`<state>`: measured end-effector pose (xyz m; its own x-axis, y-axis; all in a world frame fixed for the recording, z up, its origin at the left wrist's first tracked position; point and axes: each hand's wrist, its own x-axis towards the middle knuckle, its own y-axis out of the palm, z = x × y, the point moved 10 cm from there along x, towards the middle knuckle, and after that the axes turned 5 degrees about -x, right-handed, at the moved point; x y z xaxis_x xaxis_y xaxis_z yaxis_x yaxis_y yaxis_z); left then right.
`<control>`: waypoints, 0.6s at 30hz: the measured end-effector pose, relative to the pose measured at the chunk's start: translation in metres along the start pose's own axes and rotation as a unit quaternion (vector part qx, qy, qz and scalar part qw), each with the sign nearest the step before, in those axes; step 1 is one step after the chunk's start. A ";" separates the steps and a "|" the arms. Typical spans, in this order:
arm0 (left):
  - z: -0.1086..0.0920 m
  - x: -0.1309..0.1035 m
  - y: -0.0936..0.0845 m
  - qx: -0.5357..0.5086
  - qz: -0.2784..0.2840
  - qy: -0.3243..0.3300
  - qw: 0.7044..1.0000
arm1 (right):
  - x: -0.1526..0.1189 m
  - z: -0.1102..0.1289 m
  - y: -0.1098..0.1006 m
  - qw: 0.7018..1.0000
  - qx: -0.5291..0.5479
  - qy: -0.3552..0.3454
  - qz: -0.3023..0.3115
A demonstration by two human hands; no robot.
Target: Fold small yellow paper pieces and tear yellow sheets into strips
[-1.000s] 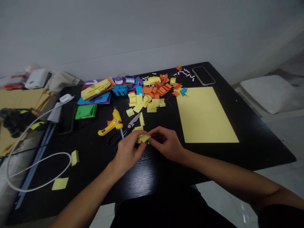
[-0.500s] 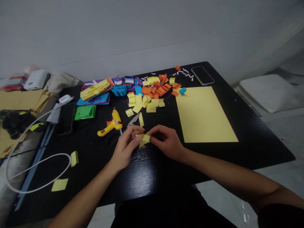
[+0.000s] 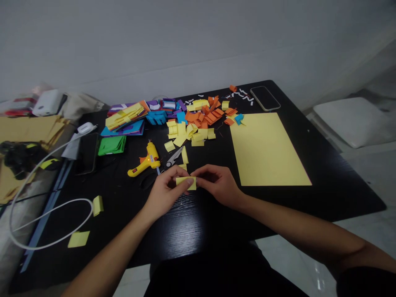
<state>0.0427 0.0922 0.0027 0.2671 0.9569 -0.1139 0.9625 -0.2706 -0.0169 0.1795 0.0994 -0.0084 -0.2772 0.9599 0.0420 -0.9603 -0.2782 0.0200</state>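
A small yellow piece of paper (image 3: 193,186) is held between both hands above the near part of the black table. My left hand (image 3: 165,189) pinches it with the thumb lying across its face. At its right edge, my right hand (image 3: 219,185) grips the same piece with fingertips pressed together; those tips are partly hidden. Just beyond the hands lie scissors (image 3: 174,157), their handles partly covered by my left hand, and a yellow strip of paper (image 3: 185,155). A yellow glue gun (image 3: 145,160) rests on its side to the left.
Folded yellow pieces (image 3: 176,131) and orange pieces (image 3: 206,117) form a pile at the back. A large yellow sheet (image 3: 269,150) lies at right, near a phone (image 3: 265,98). Green papers (image 3: 111,145) and a looping white cable (image 3: 51,247) are on the left.
The yellow paper was angled and pointed downward; now it shows as a flat rectangle. My left thumb has shifted right across it. My right hand has hardly moved.
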 end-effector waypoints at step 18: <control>-0.007 -0.001 -0.008 -0.022 -0.048 0.032 0.998 | 0.002 -0.007 0.008 0.992 0.107 0.036 0.049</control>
<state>0.0349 0.0940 0.0096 0.1753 0.9833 -0.0493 0.9844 -0.1746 0.0198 0.1708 0.0993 -0.0149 -0.3779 0.9257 -0.0170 -0.9023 -0.3642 0.2309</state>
